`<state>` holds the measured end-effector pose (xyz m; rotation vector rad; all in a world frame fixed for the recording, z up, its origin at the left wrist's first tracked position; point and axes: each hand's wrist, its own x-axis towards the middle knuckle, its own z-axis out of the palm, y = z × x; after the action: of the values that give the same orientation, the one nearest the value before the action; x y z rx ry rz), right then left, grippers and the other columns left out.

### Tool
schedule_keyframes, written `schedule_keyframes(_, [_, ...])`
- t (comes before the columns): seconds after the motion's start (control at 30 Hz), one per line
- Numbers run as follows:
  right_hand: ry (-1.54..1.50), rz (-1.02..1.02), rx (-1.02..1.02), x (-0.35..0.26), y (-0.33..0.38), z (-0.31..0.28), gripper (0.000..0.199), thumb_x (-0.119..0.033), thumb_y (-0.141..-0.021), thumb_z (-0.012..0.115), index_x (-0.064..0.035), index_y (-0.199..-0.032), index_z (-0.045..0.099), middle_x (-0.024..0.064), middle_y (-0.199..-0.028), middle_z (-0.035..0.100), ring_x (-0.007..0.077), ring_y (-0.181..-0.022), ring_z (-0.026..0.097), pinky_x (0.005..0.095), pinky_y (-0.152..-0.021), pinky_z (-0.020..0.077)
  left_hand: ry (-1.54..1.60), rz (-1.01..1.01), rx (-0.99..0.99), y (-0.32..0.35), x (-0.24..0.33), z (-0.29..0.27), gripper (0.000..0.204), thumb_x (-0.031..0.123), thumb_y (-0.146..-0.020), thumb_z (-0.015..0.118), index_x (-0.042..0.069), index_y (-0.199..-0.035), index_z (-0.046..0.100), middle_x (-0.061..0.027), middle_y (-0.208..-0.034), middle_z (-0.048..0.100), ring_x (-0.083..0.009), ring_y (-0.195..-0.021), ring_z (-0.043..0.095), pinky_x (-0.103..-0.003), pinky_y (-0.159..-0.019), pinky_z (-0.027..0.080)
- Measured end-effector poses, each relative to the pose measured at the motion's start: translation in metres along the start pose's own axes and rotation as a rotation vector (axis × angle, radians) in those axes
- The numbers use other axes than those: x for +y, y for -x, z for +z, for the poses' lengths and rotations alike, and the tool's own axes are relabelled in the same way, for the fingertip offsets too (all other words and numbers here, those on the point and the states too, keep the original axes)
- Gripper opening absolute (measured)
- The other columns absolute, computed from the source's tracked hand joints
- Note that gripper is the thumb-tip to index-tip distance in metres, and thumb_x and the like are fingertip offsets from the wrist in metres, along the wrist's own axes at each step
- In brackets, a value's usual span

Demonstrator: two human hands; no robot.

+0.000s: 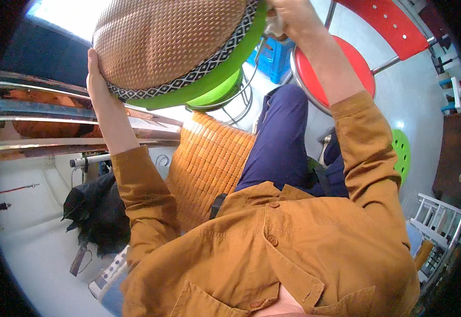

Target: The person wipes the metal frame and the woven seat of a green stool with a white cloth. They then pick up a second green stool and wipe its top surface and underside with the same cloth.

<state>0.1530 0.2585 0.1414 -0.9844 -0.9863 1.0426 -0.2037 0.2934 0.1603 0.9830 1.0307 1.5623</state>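
A round brown woven seat cushion (172, 39) with a black-and-white patterned band tilts up at the top of the head view. Along its lower edge runs a bright green rim (204, 87); I cannot tell whether it belongs to the cushion or to a seat beneath. My left hand (99, 79) grips the cushion's left edge, thumb showing and the other fingers mostly hidden behind it. At the right edge, my right hand (294, 21) is closed around a pale crumpled cloth (275, 27) beside the green rim. The cushion's far edge is cut off.
Below the cushion is a green round stool (217, 90) with a dark cable near it. A red round chair (336, 68) and a blue plastic stool (275, 58) stand to the right. A bamboo mat (209, 164) lies beside my leg; a black umbrella (98, 211) is at left.
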Motion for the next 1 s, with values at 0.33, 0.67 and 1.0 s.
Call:
schedule_keyframes(0.33, [0.046, 0.034, -0.099, 0.09, -0.028, 0.022, 0.029, -0.021, -0.091, 0.073, 0.0028, -0.102, 0.06, 0.0064, -0.076, 0.06, 0.0146, -0.051, 0.06, 0.0292, -0.035, 0.0517, -0.068, -0.221, 0.046, -0.061, -0.076, -0.049, 0.055, 0.043, -0.099, 0.058, 0.001, -0.134, 0.055, -0.0146, -0.129, 0.063, -0.028, -0.112, 0.066, -0.043, -0.091, 0.058])
schedule_keyframes(0.67, [-0.02, 0.179, -0.038, 0.091, 0.02, 0.043, 0.027, -0.018, -0.078, 0.085, -0.0013, -0.083, 0.063, 0.0013, -0.069, 0.06, 0.0125, -0.058, 0.061, 0.029, -0.056, 0.0543, -0.123, -0.397, -0.175, -0.138, -0.088, -0.039, 0.057, 0.039, -0.098, 0.062, -0.002, -0.137, 0.055, -0.0174, -0.13, 0.063, -0.0254, -0.113, 0.065, -0.039, -0.097, 0.053])
schedule_keyframes(1.0, [0.121, 0.465, 0.086, 0.192, 0.059, 0.044, 0.035, -0.017, -0.079, 0.085, -0.0024, -0.094, 0.057, -0.0004, -0.075, 0.057, 0.006, -0.058, 0.053, 0.0203, -0.049, 0.0435, -0.774, -0.417, -0.26, -0.206, -0.174, -0.053, 0.069, 0.053, -0.093, 0.062, 0.003, -0.14, 0.055, -0.0155, -0.136, 0.059, -0.0266, -0.123, 0.056, -0.038, -0.104, 0.043])
